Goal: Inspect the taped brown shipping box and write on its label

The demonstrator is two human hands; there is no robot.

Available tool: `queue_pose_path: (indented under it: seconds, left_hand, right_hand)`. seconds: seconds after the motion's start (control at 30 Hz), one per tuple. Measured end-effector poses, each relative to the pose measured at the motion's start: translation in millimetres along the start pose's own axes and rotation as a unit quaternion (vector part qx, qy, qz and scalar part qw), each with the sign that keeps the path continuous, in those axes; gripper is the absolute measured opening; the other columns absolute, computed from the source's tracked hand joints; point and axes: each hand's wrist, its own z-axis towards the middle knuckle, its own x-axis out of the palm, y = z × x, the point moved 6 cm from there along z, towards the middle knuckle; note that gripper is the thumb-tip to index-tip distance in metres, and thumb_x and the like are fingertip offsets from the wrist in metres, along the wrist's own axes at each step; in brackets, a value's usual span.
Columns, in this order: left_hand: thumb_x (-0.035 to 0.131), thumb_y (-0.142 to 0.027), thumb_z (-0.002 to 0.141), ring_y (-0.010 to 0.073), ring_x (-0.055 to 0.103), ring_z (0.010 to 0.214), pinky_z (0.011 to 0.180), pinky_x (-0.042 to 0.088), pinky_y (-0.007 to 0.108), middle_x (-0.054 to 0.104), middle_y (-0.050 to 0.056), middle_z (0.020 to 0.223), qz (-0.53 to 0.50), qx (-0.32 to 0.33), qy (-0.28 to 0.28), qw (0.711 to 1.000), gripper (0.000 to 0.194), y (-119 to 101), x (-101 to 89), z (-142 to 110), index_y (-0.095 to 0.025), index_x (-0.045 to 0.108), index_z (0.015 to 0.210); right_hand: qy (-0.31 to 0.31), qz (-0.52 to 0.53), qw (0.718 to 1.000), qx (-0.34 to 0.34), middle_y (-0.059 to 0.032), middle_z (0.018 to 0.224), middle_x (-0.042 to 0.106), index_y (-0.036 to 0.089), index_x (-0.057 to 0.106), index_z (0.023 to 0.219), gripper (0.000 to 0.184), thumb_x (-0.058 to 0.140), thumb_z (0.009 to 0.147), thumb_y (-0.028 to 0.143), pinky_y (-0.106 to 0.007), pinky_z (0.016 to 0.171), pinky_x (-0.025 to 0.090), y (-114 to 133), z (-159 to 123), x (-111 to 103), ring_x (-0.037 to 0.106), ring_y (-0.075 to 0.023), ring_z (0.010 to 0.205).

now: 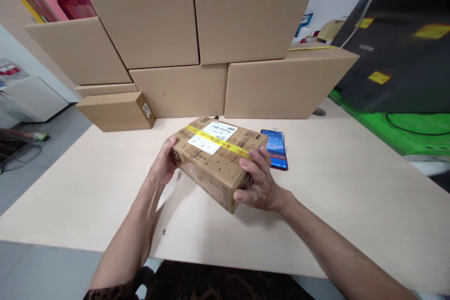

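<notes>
A brown cardboard box point(207, 173) is held tilted above the table between my two hands. Yellow tape runs across its top, over a white shipping label point(213, 137). My left hand point(164, 161) grips its left end, thumb on the upper edge and the other fingers mostly hidden behind or under it. At the right end, my right hand point(260, 180) is wrapped round the corner, with fingers on the top and the thumb on the near side. Just beyond that hand, a smartphone point(277, 150) with a lit screen lies on the table.
Large cardboard boxes point(161, 23) are stacked along the back of the pale table point(87, 197). A smaller long box point(112, 110) stands at the back left. On the right is a dark panel point(390, 56) with yellow stickers, above a green surface point(397, 131).
</notes>
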Motion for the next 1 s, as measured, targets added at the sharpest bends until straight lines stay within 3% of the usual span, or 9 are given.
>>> queue_pose_path:
  seconds: [0.13,0.2,0.3,0.37,0.47,0.67,0.77,0.9,1.0]
  left_hand:
    - [0.084,-0.045,0.069,0.0215,0.077,0.084,0.061,0.059,0.025,0.083,0.002,0.097,-0.084,0.056,0.001,0.995,0.039,-2.7,14.5,-5.6,-0.021,0.077,0.1]
    - [0.081,-0.044,0.072,0.0203,0.077,0.089,0.066,0.06,0.024,0.083,0.001,0.101,-0.123,0.101,-0.004,0.987,0.033,-6.1,18.8,-8.7,-0.023,0.076,0.097]
    - [0.078,-0.044,0.074,0.0197,0.076,0.099,0.077,0.06,0.024,0.083,0.001,0.103,-0.127,0.174,-0.026,0.976,0.028,-10.2,18.0,-12.1,-0.024,0.074,0.094]
    - [0.078,-0.046,0.073,0.0223,0.075,0.101,0.08,0.06,0.027,0.081,0.003,0.098,-0.091,0.207,-0.032,0.974,0.031,-8.5,16.5,-12.6,-0.023,0.074,0.093]
    - [0.079,-0.05,0.072,0.0281,0.075,0.107,0.091,0.061,0.036,0.08,0.006,0.098,-0.031,0.225,-0.017,0.974,0.041,1.4,14.6,-10.8,-0.021,0.075,0.099]
    - [0.089,-0.05,0.073,0.0368,0.063,0.137,0.116,0.053,0.05,0.069,0.012,0.143,0.083,0.254,0.084,0.96,0.075,20.4,17.9,-16.5,-0.025,0.064,0.139]
    - [0.087,-0.044,0.08,0.0366,0.058,0.144,0.122,0.048,0.051,0.066,0.011,0.149,0.096,0.215,0.123,0.964,0.08,23.2,24.6,-24.2,-0.03,0.055,0.152]
    - [0.088,-0.045,0.082,0.0355,0.064,0.138,0.12,0.05,0.05,0.072,0.012,0.138,0.071,0.143,0.137,0.978,0.076,15.9,30.4,-27.0,-0.027,0.058,0.15]
    - [0.089,-0.059,0.077,0.0364,0.062,0.14,0.119,0.051,0.049,0.073,0.013,0.139,0.047,0.097,0.129,0.986,0.078,9.4,29.8,-21.5,-0.024,0.064,0.142]
  right_hand:
    - [0.003,0.072,0.989,0.126,0.0158,0.178,0.026,0.069,0.035,0.155,0.092,0.08,0.085,0.028,-0.074,0.131,0.02,-14.9,5.4,-4.8,0.024,-0.0368,0.167]
    - [-0.003,0.16,0.953,0.256,0.012,0.181,0.023,0.059,0.038,0.16,0.077,0.07,0.094,0.032,-0.071,0.132,0.025,-29.0,8.0,-5.5,0.021,-0.0348,0.168]
    - [-0.055,0.377,0.813,0.44,0.0049,0.174,0.041,0.045,0.059,0.15,0.047,0.053,0.104,0.051,-0.062,0.131,0.034,-42.8,5.7,3.7,0.033,-0.0309,0.164]
    - [-0.093,0.479,0.714,0.501,0.0012,0.168,0.051,0.041,0.063,0.146,0.054,0.051,0.1,0.066,-0.063,0.128,0.039,-43.6,3.8,12.4,0.043,-0.0325,0.159]
    - [-0.112,0.506,0.656,0.548,0.001,0.169,0.05,0.042,0.058,0.15,0.069,0.068,0.088,0.071,-0.062,0.125,0.044,-43.6,0.3,17.3,0.049,-0.0335,0.155]
    - [-0.113,0.463,0.614,0.629,-0.0054,0.137,0.077,0.03,0.074,0.126,0.071,0.094,0.062,0.053,-0.055,0.117,0.055,-55.4,-4.8,6.3,0.067,-0.0373,0.136]
    - [-0.115,0.471,0.609,0.628,-0.0064,0.124,0.082,0.026,0.075,0.122,0.066,0.094,0.062,0.047,-0.057,0.109,0.061,-59.4,-1.2,3.2,0.075,-0.0375,0.121]
    - [-0.073,0.461,0.665,0.583,-0.0068,0.122,0.082,0.028,0.066,0.137,0.072,0.09,0.072,0.047,-0.059,0.105,0.063,-56.2,3.6,5.0,0.075,-0.035,0.12]
    - [-0.029,0.426,0.737,0.524,-0.0084,0.127,0.078,0.032,0.054,0.149,0.08,0.087,0.078,0.049,-0.059,0.101,0.064,-52.2,7.5,4.6,0.074,-0.0337,0.122]
